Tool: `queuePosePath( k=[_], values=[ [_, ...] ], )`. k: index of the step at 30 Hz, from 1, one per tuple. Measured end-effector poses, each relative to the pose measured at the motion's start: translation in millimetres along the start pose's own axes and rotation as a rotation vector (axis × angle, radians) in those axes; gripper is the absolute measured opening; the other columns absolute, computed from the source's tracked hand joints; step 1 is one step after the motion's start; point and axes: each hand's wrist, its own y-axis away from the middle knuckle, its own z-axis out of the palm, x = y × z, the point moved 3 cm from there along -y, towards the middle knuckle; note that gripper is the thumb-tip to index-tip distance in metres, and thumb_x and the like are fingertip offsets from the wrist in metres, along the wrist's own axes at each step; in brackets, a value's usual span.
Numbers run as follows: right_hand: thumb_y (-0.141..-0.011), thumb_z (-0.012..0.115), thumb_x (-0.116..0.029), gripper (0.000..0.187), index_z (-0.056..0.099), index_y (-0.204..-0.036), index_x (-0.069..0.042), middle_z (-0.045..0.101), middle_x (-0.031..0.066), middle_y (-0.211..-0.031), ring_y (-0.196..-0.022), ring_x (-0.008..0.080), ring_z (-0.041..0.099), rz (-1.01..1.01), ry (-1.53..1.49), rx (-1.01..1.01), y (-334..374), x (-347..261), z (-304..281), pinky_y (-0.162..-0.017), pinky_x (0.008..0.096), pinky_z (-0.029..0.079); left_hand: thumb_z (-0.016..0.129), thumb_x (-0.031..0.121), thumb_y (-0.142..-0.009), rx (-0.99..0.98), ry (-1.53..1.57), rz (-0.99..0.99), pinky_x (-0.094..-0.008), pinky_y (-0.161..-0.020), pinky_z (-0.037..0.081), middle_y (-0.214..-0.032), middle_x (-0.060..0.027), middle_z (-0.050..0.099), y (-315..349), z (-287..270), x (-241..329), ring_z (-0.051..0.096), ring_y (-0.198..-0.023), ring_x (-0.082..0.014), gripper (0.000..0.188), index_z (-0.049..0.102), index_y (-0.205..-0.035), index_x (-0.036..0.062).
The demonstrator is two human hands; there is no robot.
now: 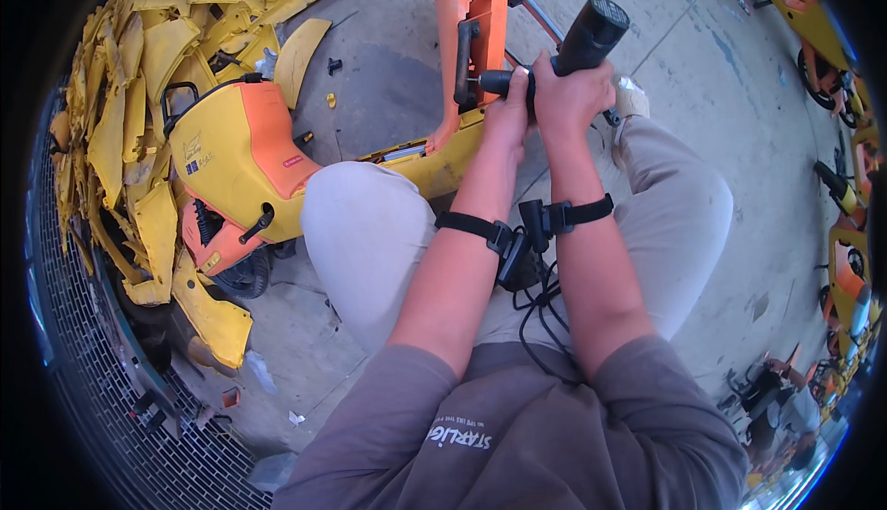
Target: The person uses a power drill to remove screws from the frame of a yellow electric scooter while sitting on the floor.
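One black power drill (591, 37), at the orange front section (448, 11) of the yellow-and-orange scooter (448, 163): right hand (568, 99), fingers wrapped around its grip; left hand (508, 113), fingers closed about its nose end. Step in hand, apparently: fastener work there. Next move seems to call for the drill held square to the scooter, under steady pressure.

Hidden beneath the left hand (510, 115) and right hand (575, 99): the middle of a black cordless drill (594, 31). Too small to tell: any contact between drill bit (473, 79) and orange scooter front panel (448, 6), cropped above. Blurred, lower right: a person (800, 412). Cut by the dark rim: parked scooters (846, 272).
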Motion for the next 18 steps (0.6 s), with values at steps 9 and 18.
queuePosePath(
  k=[9, 18],
  values=[
    [-0.071, 0.081, -0.033, 0.068, 0.049, -0.113, 0.009, 0.065, 0.0231, -0.099, -0.106, 0.0406, 0.057, 0.084, -0.001, -0.064, -2, 0, 0, -0.104, 0.0487, 0.029, 0.065, 0.059, -0.090, -0.001, -0.008, 0.019, -0.0273, -0.066, 0.054, -0.098, -0.0036, 0.068, -7, -1, -1, 0.066, -0.080, -0.0119, 0.058, 0.061, -0.114, 0.0053],
    [-0.071, 0.082, -0.034, 0.068, 0.049, -0.113, 0.009, 0.065, 0.0234, -0.099, -0.105, 0.0415, 0.057, 0.025, 0.008, -0.007, 0, -2, 1, -0.103, 0.0488, 0.028, 0.065, 0.060, -0.090, -0.006, 0.016, 0.030, -0.0247, -0.059, 0.049, -0.090, 0.0000, 0.066, -2, 2, 4, 0.063, -0.072, -0.0101, 0.057, 0.062, -0.110, 0.0064]
  ],
)
